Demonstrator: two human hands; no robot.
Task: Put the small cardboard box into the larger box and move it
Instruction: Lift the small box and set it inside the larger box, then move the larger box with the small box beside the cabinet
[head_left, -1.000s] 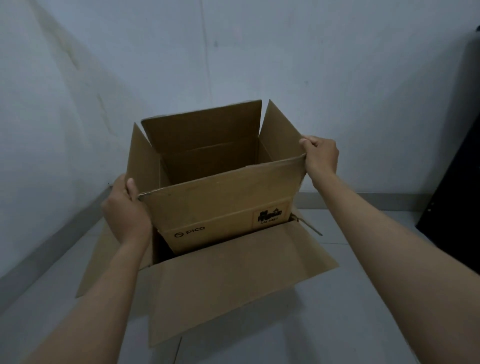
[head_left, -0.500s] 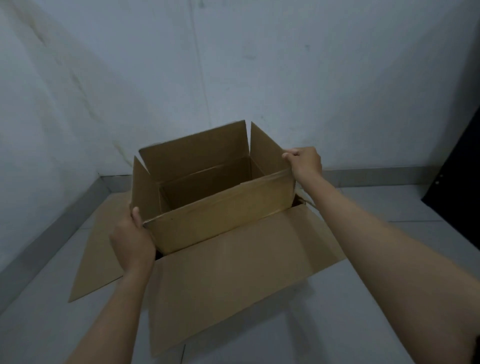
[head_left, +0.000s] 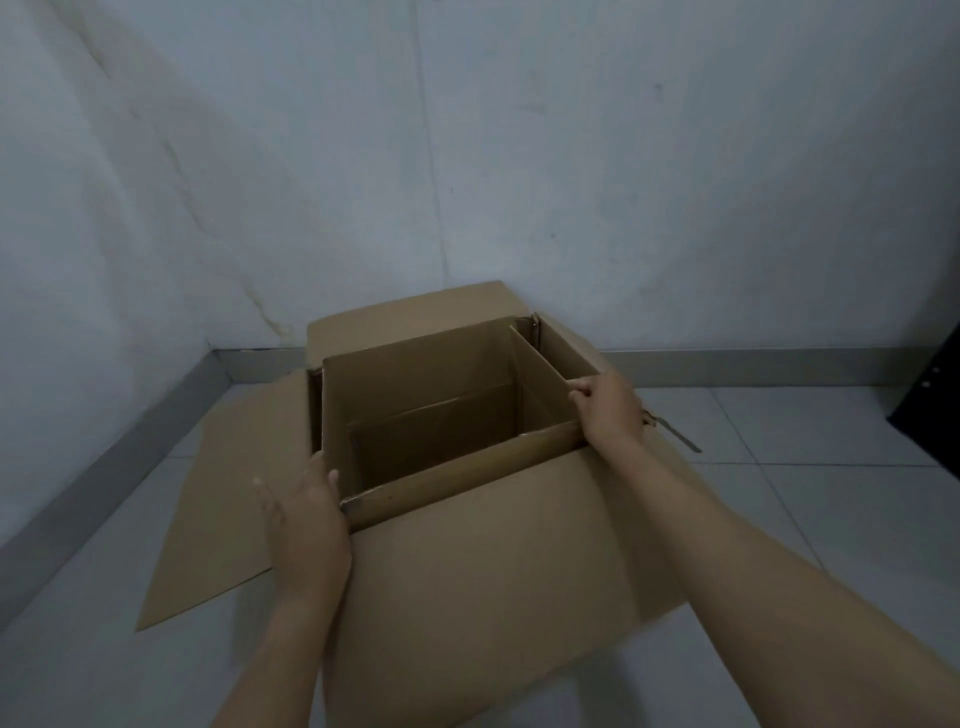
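The small cardboard box (head_left: 470, 470) sits open-topped and empty, sunk deep inside the larger box (head_left: 493, 582), with only its upper rim showing. The larger box stands on the floor in the room's corner, its flaps spread outward: front, left (head_left: 223, 493), rear and right. My right hand (head_left: 608, 410) pinches the small box's right rim near the front corner. My left hand (head_left: 304, 519) lies against the near-left corner, fingers spread and slightly blurred, thumb touching the rim.
White walls meet just behind the boxes, with a grey skirting board (head_left: 104, 467) along the tiled floor. A dark object (head_left: 935, 395) stands at the right edge. A loose tape strip (head_left: 680, 439) sticks out beside the right flap.
The small box went from held above the larger box down into it. My left hand has loosened from its corner grip and spread its fingers; my right hand keeps its hold.
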